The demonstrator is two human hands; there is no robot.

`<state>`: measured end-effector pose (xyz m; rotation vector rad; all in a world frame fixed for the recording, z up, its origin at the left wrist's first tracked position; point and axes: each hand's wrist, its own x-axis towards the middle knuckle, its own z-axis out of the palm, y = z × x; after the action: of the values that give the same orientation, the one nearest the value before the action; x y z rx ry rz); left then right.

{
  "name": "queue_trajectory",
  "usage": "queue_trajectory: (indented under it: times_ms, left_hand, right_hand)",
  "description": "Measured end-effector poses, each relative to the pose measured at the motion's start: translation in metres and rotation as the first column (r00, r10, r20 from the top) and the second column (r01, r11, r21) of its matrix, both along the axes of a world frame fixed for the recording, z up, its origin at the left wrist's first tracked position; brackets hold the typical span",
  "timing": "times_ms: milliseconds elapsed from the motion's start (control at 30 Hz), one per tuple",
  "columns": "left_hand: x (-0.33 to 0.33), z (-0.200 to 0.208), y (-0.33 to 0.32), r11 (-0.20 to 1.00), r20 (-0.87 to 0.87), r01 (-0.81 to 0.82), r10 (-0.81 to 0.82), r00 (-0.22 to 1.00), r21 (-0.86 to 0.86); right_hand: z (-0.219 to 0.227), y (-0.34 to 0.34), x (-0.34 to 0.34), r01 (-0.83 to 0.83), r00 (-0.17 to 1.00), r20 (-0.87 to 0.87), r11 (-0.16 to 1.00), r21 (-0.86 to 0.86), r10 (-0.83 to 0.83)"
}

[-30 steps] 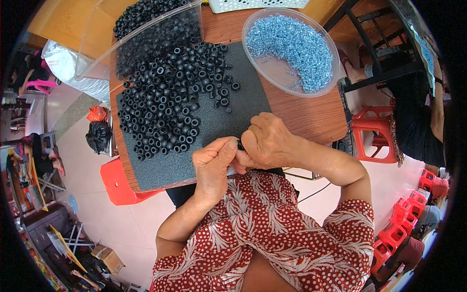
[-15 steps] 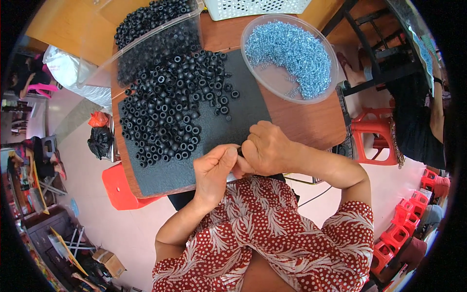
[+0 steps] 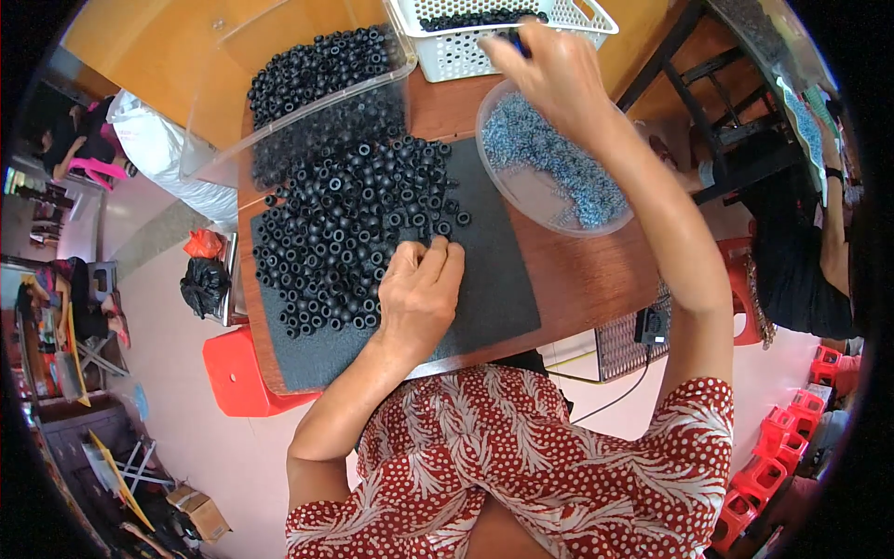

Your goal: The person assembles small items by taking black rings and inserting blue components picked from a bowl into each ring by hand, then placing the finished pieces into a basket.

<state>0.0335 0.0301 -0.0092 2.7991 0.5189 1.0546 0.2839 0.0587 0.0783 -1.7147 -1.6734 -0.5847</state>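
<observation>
over the table, the right hand pinches a dark piece; the left hand, grip unclear, touches black caps.

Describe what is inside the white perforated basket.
Small black pieces show inside the white basket. Its near wall and the pieces themselves hide its bottom; the right hand covers part of its near side.

Workshop by look: heaped black parts, blue springs, red stools.
</observation>
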Motion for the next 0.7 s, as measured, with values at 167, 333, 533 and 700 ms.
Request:
queue_trajectory:
  times_ms: [167,333,533,700]
  left_hand:
    - [0.002,0.007,0.0,0.999,-0.078,0.022,-0.025,0.997,-0.04]
    - [-0.005,0.018,0.011,0.993,-0.133,0.028,-0.044,0.99,-0.117]
    - [-0.02,0.019,0.015,0.967,-0.031,-0.024,0.017,0.999,-0.252]
    - [-0.01,0.008,0.008,0.996,-0.091,0.084,-0.087,0.992,-0.037]
  right_hand:
    - [0.042,0.05,0.025,0.1,0.98,-0.15,0.97,-0.22,-0.135]
    - [0.016,0.039,0.017,-0.018,0.984,-0.176,1.0,-0.018,0.015]
    - [-0.031,-0.029,-0.001,-0.179,0.984,-0.012,0.984,0.005,0.179]
    - [-0.038,-0.075,-0.018,-0.197,0.979,-0.082,0.975,-0.105,0.189]
